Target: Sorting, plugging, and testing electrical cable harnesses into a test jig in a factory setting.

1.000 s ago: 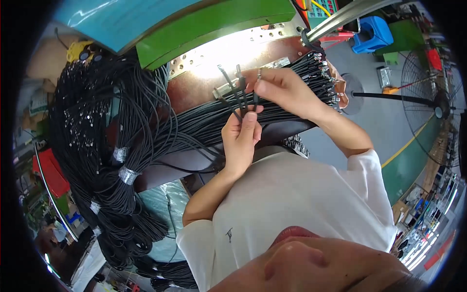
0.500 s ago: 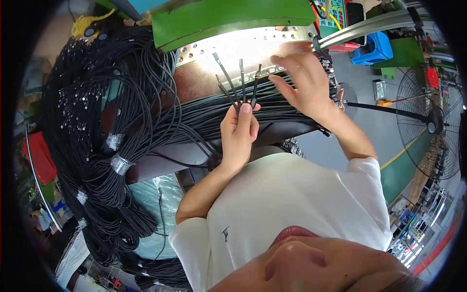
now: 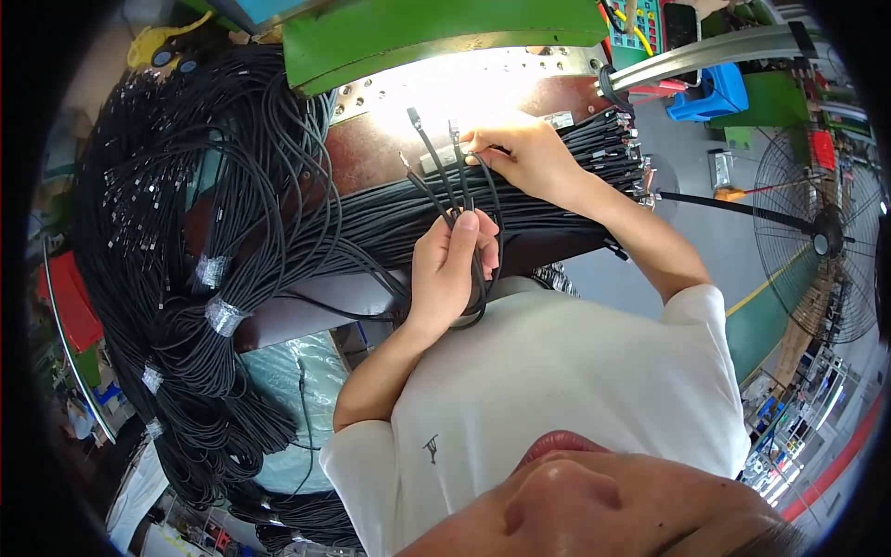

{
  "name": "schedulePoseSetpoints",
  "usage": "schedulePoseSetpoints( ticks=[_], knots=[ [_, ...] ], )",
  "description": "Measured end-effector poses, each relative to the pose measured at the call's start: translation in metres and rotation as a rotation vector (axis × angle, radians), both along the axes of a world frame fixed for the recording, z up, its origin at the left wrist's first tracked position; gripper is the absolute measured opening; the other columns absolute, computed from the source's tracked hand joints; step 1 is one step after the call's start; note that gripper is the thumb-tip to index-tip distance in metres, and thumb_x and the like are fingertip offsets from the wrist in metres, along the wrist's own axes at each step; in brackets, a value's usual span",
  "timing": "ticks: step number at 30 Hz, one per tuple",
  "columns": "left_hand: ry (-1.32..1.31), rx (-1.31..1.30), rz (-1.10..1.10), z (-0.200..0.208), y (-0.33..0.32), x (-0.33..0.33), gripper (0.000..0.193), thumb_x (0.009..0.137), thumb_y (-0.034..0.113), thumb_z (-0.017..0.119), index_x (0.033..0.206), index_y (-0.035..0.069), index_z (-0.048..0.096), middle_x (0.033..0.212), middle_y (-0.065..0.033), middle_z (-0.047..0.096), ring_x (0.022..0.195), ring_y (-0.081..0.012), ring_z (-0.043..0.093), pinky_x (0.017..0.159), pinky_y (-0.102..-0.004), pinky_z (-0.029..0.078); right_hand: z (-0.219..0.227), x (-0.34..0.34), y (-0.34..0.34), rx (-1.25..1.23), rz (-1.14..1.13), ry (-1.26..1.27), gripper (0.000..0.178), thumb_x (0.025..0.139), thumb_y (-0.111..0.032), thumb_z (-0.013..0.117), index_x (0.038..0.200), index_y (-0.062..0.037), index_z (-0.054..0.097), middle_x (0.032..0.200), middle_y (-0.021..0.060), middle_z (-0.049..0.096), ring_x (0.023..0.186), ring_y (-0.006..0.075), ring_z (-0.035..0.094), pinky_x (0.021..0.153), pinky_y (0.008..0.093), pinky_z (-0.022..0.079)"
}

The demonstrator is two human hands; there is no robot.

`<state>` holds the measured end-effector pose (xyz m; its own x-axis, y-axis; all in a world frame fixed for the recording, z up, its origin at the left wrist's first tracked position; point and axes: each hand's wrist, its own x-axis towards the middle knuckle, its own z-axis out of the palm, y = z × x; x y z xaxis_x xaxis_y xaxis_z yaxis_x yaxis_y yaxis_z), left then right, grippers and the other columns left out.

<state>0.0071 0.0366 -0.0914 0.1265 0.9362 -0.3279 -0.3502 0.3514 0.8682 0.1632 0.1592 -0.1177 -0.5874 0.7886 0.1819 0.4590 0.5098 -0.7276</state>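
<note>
Several thin black cables [image 3: 429, 148] stand up fanned out from my left hand [image 3: 453, 265], which is closed around them with the thumb on top. Small metal connectors tip some of these ends. My right hand [image 3: 538, 160] pinches one black cable [image 3: 497, 190] near its end, just right of the fan; the fingers partly hide that end. This cable curves down past my left hand. Beneath both hands a thick bundle of black cables [image 3: 371, 223] lies across the brown work surface [image 3: 357, 153], with connector ends at its right.
Big tied bundles of black cable [image 3: 186, 316] hang at the left, bound with silvery wrap [image 3: 225, 317]. A green machine cover [image 3: 436, 37] and bright light stand ahead. To the right are a metal rail [image 3: 710, 60], a blue stool [image 3: 710, 93] and a fan [image 3: 826, 232].
My right hand has moved left and down from an open, raised pose and now pinches one of the cables. That cable's end has shifted, and its length bows out to the right.
</note>
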Motion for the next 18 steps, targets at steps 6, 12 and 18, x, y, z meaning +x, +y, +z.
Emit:
schedulePoseSetpoints(
  ticks=[6,12,18],
  knots=[
    [0.0,-0.007,-0.026,-0.004,0.002,0.001,0.034,0.102,0.029,0.041,0.092,0.0,0.056,0.065,-0.0036,0.056,0.056,-0.0074,0.05,0.053,-0.0217,0.041,0.001,-0.003,0.002,-0.019,-0.069,-0.001,0.01,0.079,-0.012,0.065,0.087,-0.0082,0.062,0.073,0.0104,0.065,0.067,0.0326,0.063,0.06,0.0399,0.05],
    [0.024,-0.016,-0.034,-0.007,0.001,0.003,0.033,0.101,0.028,0.042,0.091,0.001,0.057,0.064,-0.0031,0.055,0.056,-0.0068,0.049,0.052,-0.0213,0.041,0.007,0.001,-0.002,0.091,-0.039,-0.199,0.015,0.078,-0.005,0.066,0.092,-0.0093,0.062,0.089,0.0081,0.066,0.079,0.0298,0.061,0.068,0.0372,0.049],
    [0.089,-0.022,-0.188,0.002,0.009,0.007,0.031,0.1,0.022,0.042,0.087,0.0,0.059,0.063,-0.0033,0.057,0.055,-0.0085,0.052,0.052,-0.023,0.041,0.031,-0.001,-0.004,0.637,0.048,-0.025,0.016,0.078,-0.01,0.066,0.093,-0.0077,0.061,0.085,0.0087,0.063,0.075,0.0282,0.062,0.065,0.035,0.05]
  ],
)
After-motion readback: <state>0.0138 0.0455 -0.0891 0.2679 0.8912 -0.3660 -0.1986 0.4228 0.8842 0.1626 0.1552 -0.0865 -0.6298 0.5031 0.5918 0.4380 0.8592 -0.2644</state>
